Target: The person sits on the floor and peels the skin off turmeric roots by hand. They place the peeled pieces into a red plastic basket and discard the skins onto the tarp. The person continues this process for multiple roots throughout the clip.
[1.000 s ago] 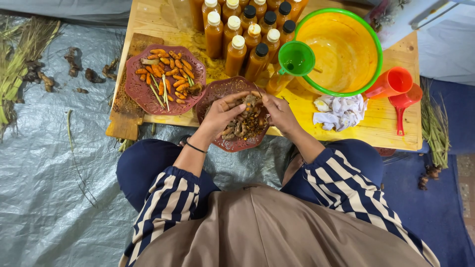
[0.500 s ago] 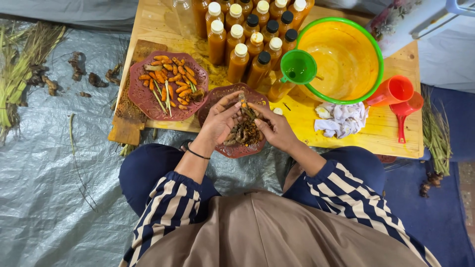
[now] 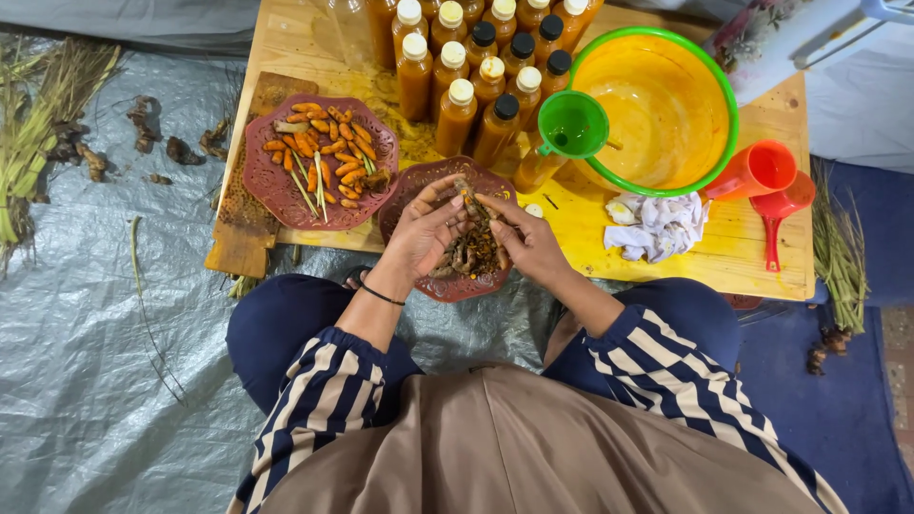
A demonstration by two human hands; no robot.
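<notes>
Far left, dried stalks (image 3: pixel 38 124) lie on the crinkled grey tarp (image 3: pixel 105 362). At the wooden table's (image 3: pixel 286 43) left edge sits a worn chopping board (image 3: pixel 243 233), and on it a scalloped maroon plate (image 3: pixel 262 181) heaped with smooth orange turmeric fingers (image 3: pixel 324 152) and thin green stems. Next, at the near edge, a second maroon plate (image 3: pixel 419 181) holds a knobbly brown pile of roots (image 3: pixel 471 252). My left hand (image 3: pixel 424 233) and my right hand (image 3: pixel 528 243) meet over it, fingertips pinched together on one gnarled root piece (image 3: pixel 468 198), lifted just above the pile. Behind, along the far edge, stand plastic bottles (image 3: pixel 457 105) of cloudy orange liquid, capped white or black. A glossy green funnel (image 3: pixel 571 124) rests in one bottle beside the big green-rimmed orange bowl (image 3: pixel 657 105). A crumpled white cloth (image 3: pixel 657 224) lies on the yellow-stained wood, and at the right edge sit an orange cup (image 3: pixel 757 171) and a red scoop (image 3: pixel 779 211).
</notes>
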